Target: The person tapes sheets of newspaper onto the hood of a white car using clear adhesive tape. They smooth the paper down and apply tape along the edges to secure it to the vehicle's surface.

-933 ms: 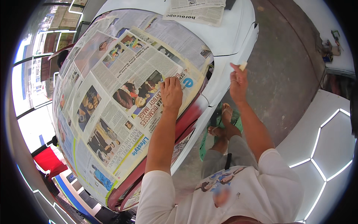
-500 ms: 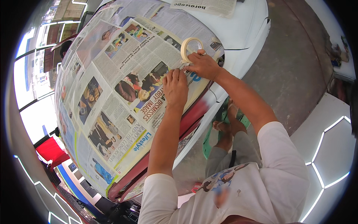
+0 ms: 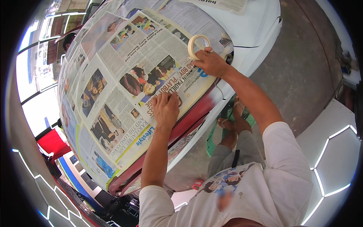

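Observation:
Sheets of newspaper (image 3: 113, 79) cover the curved glass of a car. Along the sheet's near right edge, next to the red trim, runs a pale strip. My right hand (image 3: 212, 63) pinches a roll of cream masking tape (image 3: 192, 47) at the right end of this edge, with the roll standing on its side above the paper. Lower left along the same edge, my left hand (image 3: 165, 109) rests on the newspaper, fingers slightly bent and pressing on the printed page. It holds nothing that I can see.
White car bodywork (image 3: 261, 26) extends beyond the paper at the upper right, with a loose newspaper sheet (image 3: 227, 4) on it. Red trim (image 3: 193, 120) borders the near side. My sandalled feet stand by a green mat (image 3: 212, 140) on the concrete floor (image 3: 298, 64).
My left hand has slid down and left along the paper's edge, away from my right hand, uncovering more print. The right hand keeps the tape roll at the same end.

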Available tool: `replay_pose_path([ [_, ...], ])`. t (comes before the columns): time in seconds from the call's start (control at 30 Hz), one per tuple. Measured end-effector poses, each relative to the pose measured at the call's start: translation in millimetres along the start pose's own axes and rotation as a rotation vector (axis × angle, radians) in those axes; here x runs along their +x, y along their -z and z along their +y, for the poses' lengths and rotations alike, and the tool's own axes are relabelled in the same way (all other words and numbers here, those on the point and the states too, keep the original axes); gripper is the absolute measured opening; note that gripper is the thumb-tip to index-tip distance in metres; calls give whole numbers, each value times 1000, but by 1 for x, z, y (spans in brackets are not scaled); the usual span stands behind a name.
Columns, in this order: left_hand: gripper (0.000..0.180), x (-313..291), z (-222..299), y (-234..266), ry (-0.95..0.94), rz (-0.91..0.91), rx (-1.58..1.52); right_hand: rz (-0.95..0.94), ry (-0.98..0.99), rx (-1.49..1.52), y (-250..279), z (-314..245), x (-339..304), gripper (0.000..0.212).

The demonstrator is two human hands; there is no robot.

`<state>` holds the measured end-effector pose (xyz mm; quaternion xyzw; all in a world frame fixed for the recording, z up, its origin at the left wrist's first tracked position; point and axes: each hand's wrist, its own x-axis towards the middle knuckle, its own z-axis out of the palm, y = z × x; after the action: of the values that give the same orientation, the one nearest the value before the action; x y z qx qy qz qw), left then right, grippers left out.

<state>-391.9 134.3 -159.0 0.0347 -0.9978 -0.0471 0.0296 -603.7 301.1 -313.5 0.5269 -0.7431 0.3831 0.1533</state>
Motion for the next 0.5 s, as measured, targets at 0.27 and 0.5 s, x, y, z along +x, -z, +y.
replay_pose_path([
  [0.27,12,7,11,-16,1,66,47,4,-41,25,6,0,0,17],
  [0.5,12,7,19,-15,10,56,119,-24,165,154,25,-50,24,23],
])
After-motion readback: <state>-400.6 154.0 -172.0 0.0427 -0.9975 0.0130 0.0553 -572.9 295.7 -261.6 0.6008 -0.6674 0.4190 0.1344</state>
